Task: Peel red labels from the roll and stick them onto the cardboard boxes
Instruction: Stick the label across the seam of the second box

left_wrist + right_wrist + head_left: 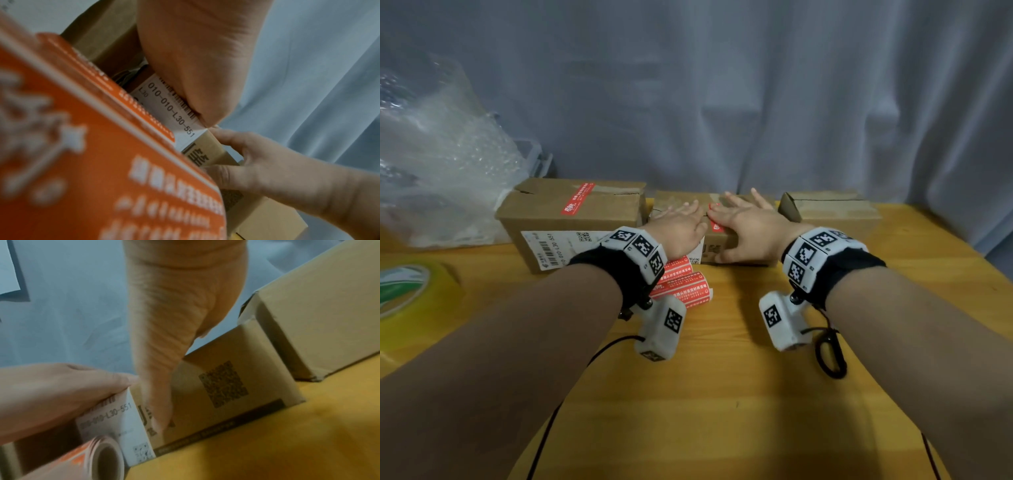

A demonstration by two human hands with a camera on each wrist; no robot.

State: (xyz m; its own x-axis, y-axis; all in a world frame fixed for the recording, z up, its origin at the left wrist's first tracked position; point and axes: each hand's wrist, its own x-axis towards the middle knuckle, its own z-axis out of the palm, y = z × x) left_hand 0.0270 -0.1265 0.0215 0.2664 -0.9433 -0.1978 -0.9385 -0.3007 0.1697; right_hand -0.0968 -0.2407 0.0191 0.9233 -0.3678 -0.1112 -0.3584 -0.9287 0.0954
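my left hand (681, 229) lay flat on top of the middle cardboard box (726, 241), fingers straight, its grip loose and holding nothing. my right hand (748, 228) lay flat just beside it on the same top, fingers spread forward, with the thumb (158, 412) reaching down the near face of the box; that grip was also loose, closed round nothing. between the two hands, under their inner edges, i saw a red label (715, 224) on the box top running over the near edge; most of it was hidden by my hands. the label roll (683, 284) lay on the table (722, 394) just under and behind my left wrist, near the front of the box, touching neither hand. to the left of my left hand stood the left cardboard box (571, 219), already carrying a red label strip (577, 204) across its top. to the right of my right hand stood the right cardboard box (832, 214), and i saw no label on its top. well out to the left lay a tape roll (404, 291) and crumpled bubble wrap (441, 164).
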